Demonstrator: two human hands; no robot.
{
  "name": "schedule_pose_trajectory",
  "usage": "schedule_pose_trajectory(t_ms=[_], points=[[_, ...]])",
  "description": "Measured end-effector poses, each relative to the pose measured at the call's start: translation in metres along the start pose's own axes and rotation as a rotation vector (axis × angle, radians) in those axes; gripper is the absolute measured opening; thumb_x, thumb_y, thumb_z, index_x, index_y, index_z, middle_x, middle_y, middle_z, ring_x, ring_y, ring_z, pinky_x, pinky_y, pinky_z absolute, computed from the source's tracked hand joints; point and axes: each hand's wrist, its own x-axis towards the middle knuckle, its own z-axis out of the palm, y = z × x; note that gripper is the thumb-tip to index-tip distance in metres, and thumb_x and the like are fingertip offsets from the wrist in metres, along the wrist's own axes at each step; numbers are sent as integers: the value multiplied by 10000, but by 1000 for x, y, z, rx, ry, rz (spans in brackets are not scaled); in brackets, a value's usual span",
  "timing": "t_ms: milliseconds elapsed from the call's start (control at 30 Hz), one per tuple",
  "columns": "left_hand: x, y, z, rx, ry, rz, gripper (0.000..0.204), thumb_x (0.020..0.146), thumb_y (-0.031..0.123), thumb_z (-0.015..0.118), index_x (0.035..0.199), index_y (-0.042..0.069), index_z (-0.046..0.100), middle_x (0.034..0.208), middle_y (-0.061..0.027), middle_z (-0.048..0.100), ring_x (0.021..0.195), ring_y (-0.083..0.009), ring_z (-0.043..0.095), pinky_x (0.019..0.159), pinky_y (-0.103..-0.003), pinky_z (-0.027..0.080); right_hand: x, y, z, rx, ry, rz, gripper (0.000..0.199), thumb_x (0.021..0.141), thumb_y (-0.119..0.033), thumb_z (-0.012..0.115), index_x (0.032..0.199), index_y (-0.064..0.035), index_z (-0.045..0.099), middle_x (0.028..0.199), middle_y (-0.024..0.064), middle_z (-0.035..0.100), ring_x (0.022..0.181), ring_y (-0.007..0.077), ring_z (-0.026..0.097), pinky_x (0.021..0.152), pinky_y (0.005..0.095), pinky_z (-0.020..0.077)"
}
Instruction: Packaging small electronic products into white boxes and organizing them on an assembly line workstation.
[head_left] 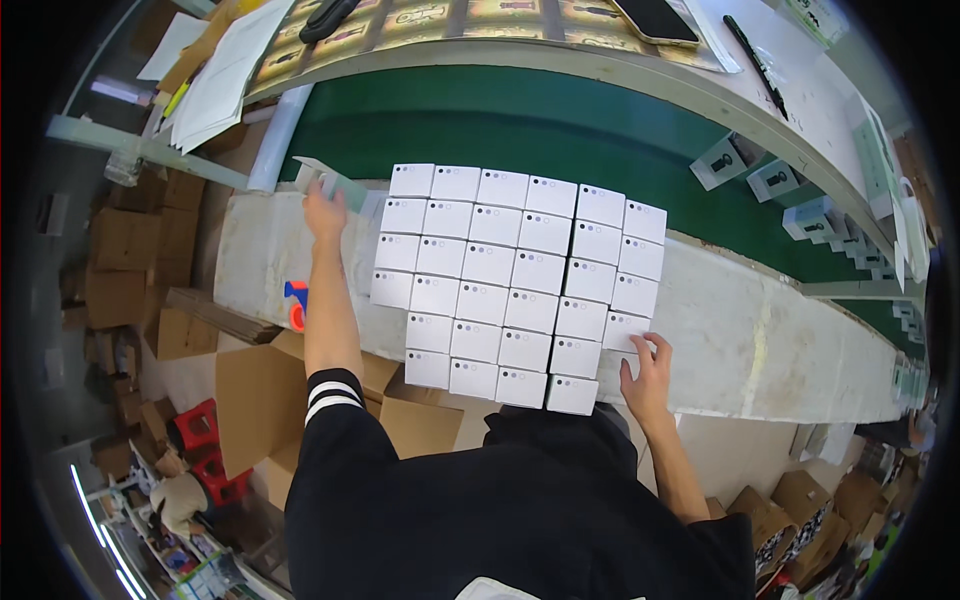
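Observation:
Small white boxes [488, 267], each with a few dots on its upper face, stand packed in rows in front of me; the lower left and lower right corners of the block are stepped. To the left of the top row, my left hand [325, 212] is closed around a separate small box with a pale green side [346, 191] and a white flap sticking up. My right hand [648, 378] is beside the lower right of the block, its thumb and fingers apart. Its fingertips are at the near edge of the lowest box in the right column [624, 331]; whether they press on it I cannot tell.
The boxes rest on a pale worktop [740, 330] bordering a green conveyor belt [440, 110]. More small boxes [775, 180] stand on the belt at right. Above it, a shelf [560, 58] holds a phone [657, 20] and a pen [755, 65]. An orange-and-blue tape dispenser [297, 305] and an open carton [250, 410] are at left.

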Motion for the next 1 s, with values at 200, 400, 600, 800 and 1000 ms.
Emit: schedule_pose_trajectory(t_ms=[200,400,600,800,1000], points=[[11,5,-33,144,265,-74,270,802,289,659,896,39,704,789,-197,674,759,-370,656,690,-460,513,-16,-11,-12,-25,115,39,357,728,49,681,1068,-34,610,1198,179,503,1090,363,515,823,395,499],[-43,157,-198,-102,499,218,108,738,96,742,783,23,677,684,-88,639,590,-234,577,558,-346,452,0,-43,-19,168,131,-167,319,712,45,719,1010,-25,629,1092,150,587,1000,289,583,720,329,530],[-146,350,-252,-456,341,675,172,621,-124,646,748,-8,646,660,-80,620,572,-233,589,530,-302,454,40,-136,-67,525,100,-244,809,646,-44,834,1351,17,443,1336,188,507,1130,286,561,625,267,531],[-263,452,-228,-834,-89,845,175,662,-25,721,832,-31,679,724,-97,648,634,-260,636,590,-348,511,5,-44,-128,492,-30,-189,731,664,-95,808,1289,-22,435,1205,192,563,1031,368,593,832,383,509],[-332,482,-145,-868,-321,441,216,739,16,724,946,12,661,964,-115,663,905,-260,616,664,-347,511,-33,131,-158,546,-290,43,651,662,-67,790,1232,-52,476,1170,137,586,1041,270,601,845,342,488]])
